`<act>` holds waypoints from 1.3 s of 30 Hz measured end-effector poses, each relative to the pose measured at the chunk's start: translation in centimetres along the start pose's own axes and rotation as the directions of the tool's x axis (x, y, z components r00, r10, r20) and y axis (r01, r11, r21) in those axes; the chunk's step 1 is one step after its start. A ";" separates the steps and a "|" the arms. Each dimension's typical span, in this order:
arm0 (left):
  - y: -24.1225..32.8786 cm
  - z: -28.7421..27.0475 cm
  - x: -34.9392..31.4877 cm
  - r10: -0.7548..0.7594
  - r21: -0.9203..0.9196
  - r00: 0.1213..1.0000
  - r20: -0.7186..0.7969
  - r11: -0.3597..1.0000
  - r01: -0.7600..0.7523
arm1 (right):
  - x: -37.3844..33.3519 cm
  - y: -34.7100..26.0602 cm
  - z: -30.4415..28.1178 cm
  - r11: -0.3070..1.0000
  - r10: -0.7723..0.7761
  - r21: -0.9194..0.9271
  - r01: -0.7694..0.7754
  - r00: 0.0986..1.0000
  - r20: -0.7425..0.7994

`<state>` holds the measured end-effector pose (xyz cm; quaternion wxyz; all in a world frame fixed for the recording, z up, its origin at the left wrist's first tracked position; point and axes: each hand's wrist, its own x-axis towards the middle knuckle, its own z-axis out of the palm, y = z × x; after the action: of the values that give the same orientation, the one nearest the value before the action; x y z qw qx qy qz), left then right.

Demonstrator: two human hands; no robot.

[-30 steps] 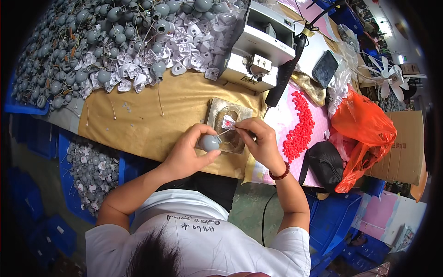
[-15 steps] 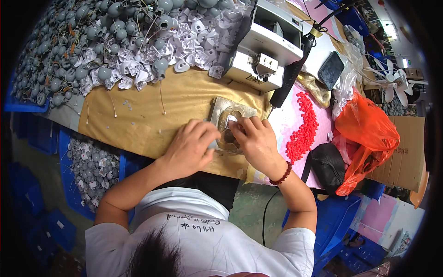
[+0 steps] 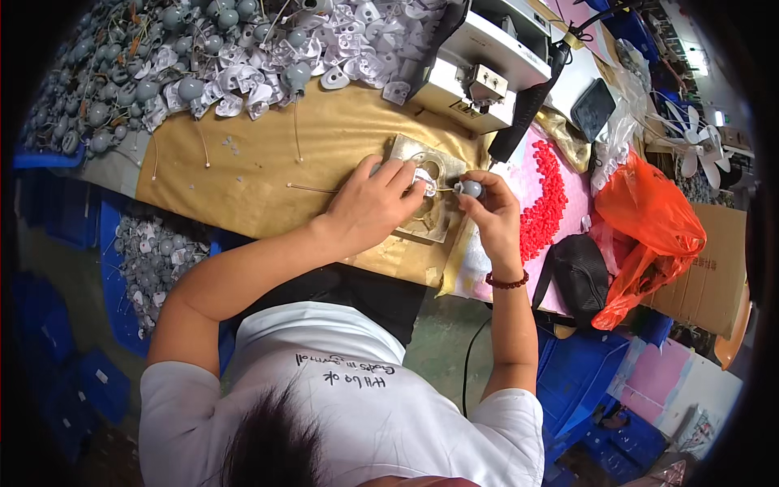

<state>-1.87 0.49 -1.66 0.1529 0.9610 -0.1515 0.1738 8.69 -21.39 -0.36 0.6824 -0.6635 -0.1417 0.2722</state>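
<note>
My right hand point(image 3: 497, 217) pinches a small grey ball point(image 3: 470, 189) between thumb and fingers, at the right edge of a metal fixture plate point(image 3: 406, 148) with rounded recesses. A short pale wire runs from the ball toward a white plastic piece point(image 3: 423, 185) over the plate. My left hand point(image 3: 375, 203) is curled on that white piece, its fingertips closed against it. Some grey shows at the left hand's knuckles, mostly hidden. Another thin wire point(image 3: 312, 189) sticks out to the left from under this hand.
Grey balls with wires point(image 3: 191, 88) and white plastic pieces point(image 3: 349, 49) are heaped at the far left. A metal machine point(image 3: 471, 89) stands behind the plate. Small red parts point(image 3: 545, 199), a black pouch point(image 3: 578, 276) and an orange bag point(image 3: 649, 235) lie right. A blue bin point(image 3: 122, 300) sits below left.
My left hand has moved right and up onto the fixture plate, closing on the white piece. My right hand has shifted right and now holds a grey ball. The view has shifted slightly.
</note>
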 end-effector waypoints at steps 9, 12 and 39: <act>0.0 0.1 -0.1 0.004 -0.038 0.999 -0.047 0.999 -0.006 | 2.1 0.2 0.3 0.967 0.093 0.241 -0.079 0.995 -0.048; -0.1 0.1 -0.1 0.002 -0.039 0.999 -0.050 0.999 -0.004 | 2.4 -0.4 0.2 0.954 0.157 0.251 -0.162 0.987 0.043; -0.2 -0.4 3.6 -0.221 -0.267 0.975 -0.017 0.941 0.208 | 3.1 -2.1 3.7 0.714 -0.069 -0.692 0.105 0.994 0.080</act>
<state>1.28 -0.07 0.03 0.3009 0.9385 -0.0642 0.1566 9.51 -16.53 1.50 0.3917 -0.8569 -0.2809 0.1828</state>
